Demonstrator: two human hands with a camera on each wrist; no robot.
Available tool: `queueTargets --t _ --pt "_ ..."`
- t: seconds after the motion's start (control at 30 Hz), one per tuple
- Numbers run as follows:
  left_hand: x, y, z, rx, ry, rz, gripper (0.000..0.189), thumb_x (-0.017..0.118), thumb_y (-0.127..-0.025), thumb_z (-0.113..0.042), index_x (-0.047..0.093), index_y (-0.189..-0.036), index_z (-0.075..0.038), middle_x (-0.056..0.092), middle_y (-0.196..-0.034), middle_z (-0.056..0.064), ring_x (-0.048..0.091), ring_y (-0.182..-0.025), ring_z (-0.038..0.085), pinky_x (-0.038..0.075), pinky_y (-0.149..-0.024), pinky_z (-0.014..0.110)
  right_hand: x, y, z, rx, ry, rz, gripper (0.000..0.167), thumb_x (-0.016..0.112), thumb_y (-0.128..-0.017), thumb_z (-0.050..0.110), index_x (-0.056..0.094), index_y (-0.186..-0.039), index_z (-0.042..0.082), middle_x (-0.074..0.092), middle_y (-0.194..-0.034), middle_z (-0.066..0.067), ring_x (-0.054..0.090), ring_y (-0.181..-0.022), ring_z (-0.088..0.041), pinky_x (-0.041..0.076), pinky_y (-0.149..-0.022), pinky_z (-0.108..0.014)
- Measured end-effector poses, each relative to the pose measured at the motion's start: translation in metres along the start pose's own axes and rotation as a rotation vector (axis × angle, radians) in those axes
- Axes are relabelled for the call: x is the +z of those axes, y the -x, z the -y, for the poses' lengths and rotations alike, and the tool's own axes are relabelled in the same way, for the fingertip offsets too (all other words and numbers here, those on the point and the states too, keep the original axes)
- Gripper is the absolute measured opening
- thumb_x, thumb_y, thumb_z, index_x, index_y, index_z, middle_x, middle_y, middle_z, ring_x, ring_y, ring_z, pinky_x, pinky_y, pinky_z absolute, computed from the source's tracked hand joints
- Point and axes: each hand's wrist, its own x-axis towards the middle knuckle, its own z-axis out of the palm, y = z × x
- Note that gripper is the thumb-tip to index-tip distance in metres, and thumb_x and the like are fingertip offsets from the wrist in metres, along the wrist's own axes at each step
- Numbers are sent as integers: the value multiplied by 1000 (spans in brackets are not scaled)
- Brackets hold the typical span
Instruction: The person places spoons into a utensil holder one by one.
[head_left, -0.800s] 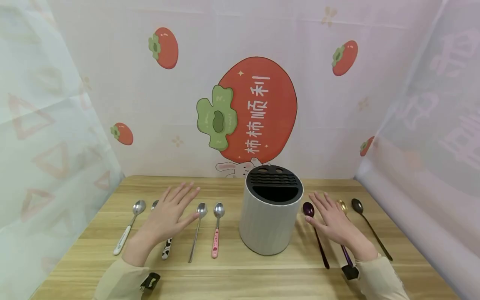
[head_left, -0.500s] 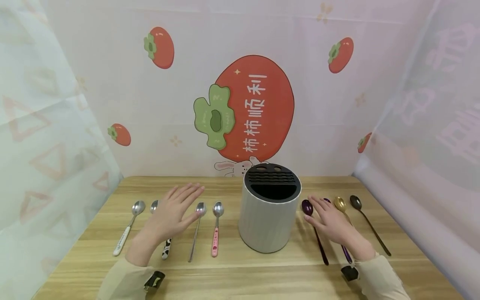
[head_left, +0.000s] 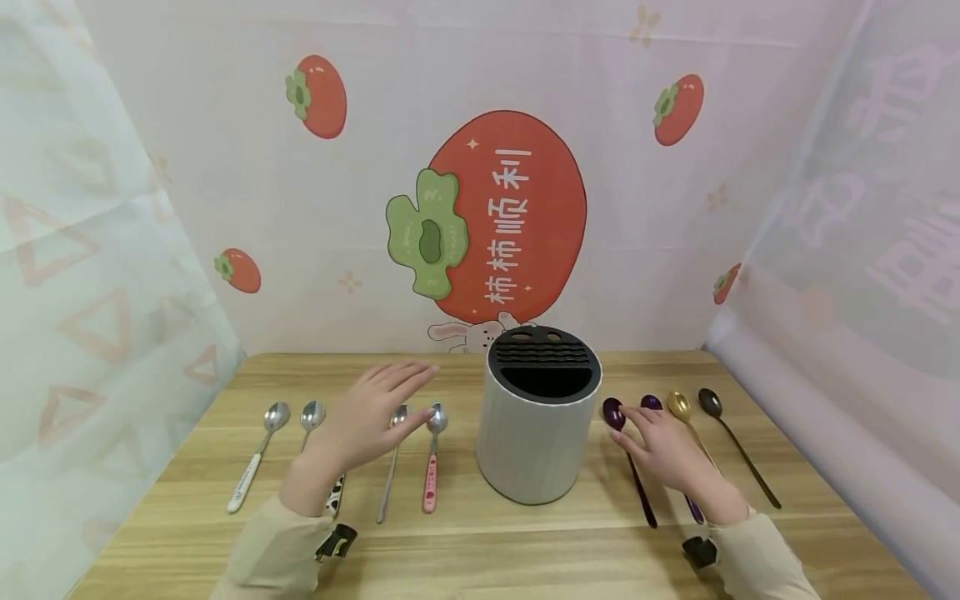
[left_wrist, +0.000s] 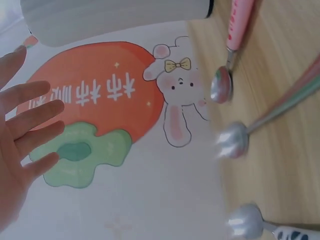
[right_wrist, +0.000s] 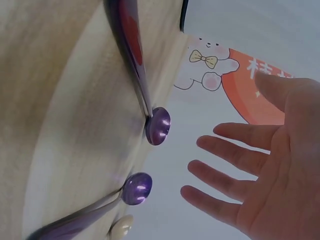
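Note:
My left hand (head_left: 367, 425) hovers over the left group of spoons with fingers extended and thumb apart. In the head view its thumb overlaps the bowl of the pink-handled spoon (head_left: 431, 483), and it partly covers the plain silver spoon (head_left: 389, 487) and the spoon with a black-and-white handle (head_left: 311, 414). On the other side, my right hand (head_left: 667, 454) is held above the dark purple spoon (head_left: 639, 487), fingers spread and slightly bent. The right wrist view shows that palm bare, with the purple spoon (right_wrist: 137, 188) below. Neither hand holds anything.
Between the hands stands a light grey cylindrical utensil holder (head_left: 532, 450) with a black slotted top (head_left: 543, 354). A white-handled spoon (head_left: 244, 483) lies far left; a gold spoon (head_left: 678, 406) and a black spoon (head_left: 710, 403) lie right. Printed cloth (head_left: 630, 250) walls the wooden table (head_left: 480, 558).
My left hand has shifted right, from the black-and-white-handled spoon toward the pink-handled one. The right hand has moved slightly left and its fingers bend more. The spoons stay where they lay.

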Motion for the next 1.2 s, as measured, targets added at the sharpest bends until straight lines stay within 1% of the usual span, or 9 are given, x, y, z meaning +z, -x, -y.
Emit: queueTargets --t 0.07,0.23,0.4,0.57,0.8,0.93,1.1,1.2 --pt "0 -5 -2 11 11 -3 55 54 -93 -44 48 -140 -17 51 -141 2 44 -132 24 31 -111 45 1 1 -1 -1 -2 -8 50 57 -94 35 56 -124 -6 58 -122 -28 53 -113 -48 41 -96 -58" --pt "0 -14 -7 51 27 -21 53 56 -92 -42 50 -138 -16 53 -139 4 47 -130 26 34 -109 45 4 3 -2 15 -15 -6 52 57 -94 33 53 -128 -6 57 -122 -29 52 -113 -50 41 -96 -59" --pt "0 -22 -11 81 23 -36 53 57 -92 -43 51 -137 -16 54 -138 4 48 -130 23 34 -110 44 4 5 -1 45 -23 10 53 57 -94 32 50 -130 -7 55 -124 -32 49 -114 -53 40 -96 -61" --pt "0 -28 -16 100 26 -50 51 58 -91 -41 53 -136 -16 57 -135 4 49 -128 23 37 -107 44 4 7 0 46 -16 35 50 58 -94 31 52 -128 -6 55 -123 -32 51 -112 -53 41 -95 -59" --pt "-2 -38 -22 147 18 -65 51 59 -90 -40 56 -133 -13 58 -134 4 51 -127 22 39 -106 42 7 9 -1 57 -55 63 47 58 -94 29 55 -124 -7 54 -122 -34 53 -110 -51 43 -93 -59" --pt "-4 -44 -24 149 13 -55 50 59 -91 -40 56 -132 -13 59 -132 5 52 -126 21 40 -106 41 8 9 -3 69 -58 71 46 59 -93 29 57 -120 -8 57 -119 -34 56 -107 -48 45 -91 -58" --pt "-9 -51 -26 137 21 -26 50 57 -91 -43 56 -132 -14 60 -131 5 52 -126 21 40 -106 41 9 10 -3 76 -70 96 44 59 -93 29 58 -118 -7 61 -113 -29 63 -95 -40 50 -82 -53" --pt "-11 -55 -29 133 25 -12 50 56 -92 -44 56 -133 -15 59 -132 4 51 -127 19 39 -107 41 9 10 -3 80 -76 113 43 58 -94 30 60 -116 -6 63 -112 -27 65 -91 -36 52 -79 -50"
